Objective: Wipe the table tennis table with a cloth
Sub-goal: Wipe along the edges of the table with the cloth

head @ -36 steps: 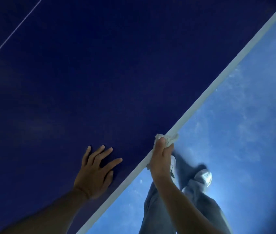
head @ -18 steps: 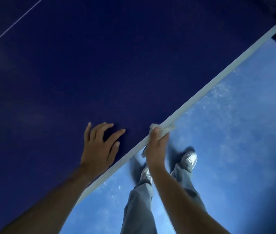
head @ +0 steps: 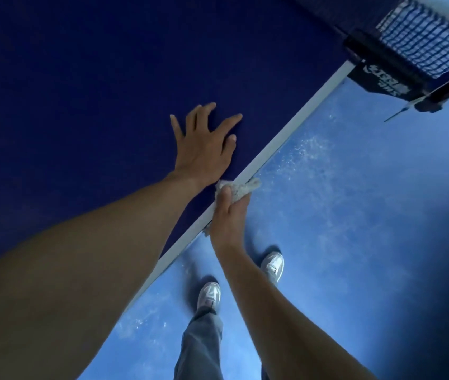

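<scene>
The dark blue table tennis table point(head: 94, 105) fills the left and upper part of the head view, its white side edge running diagonally from lower left to upper right. My left hand point(head: 204, 146) lies flat on the tabletop with fingers spread, close to the edge. My right hand point(head: 227, 215) grips a crumpled pale cloth point(head: 241, 187) and holds it against the white side edge, thumb on top and fingers under the rim. The cloth bulges out just beyond my fingers.
The net point(head: 431, 42) and its dark clamp post point(head: 382, 69) sit at the upper right, at the table's side. Below the edge is a blue floor point(head: 368, 215) with pale scuffs. My legs and light shoes point(head: 209, 294) stand close to the table.
Both hands have slid along the side edge towards the net, the cloth moving with my right hand. The net post has come into view and my feet have stepped along.
</scene>
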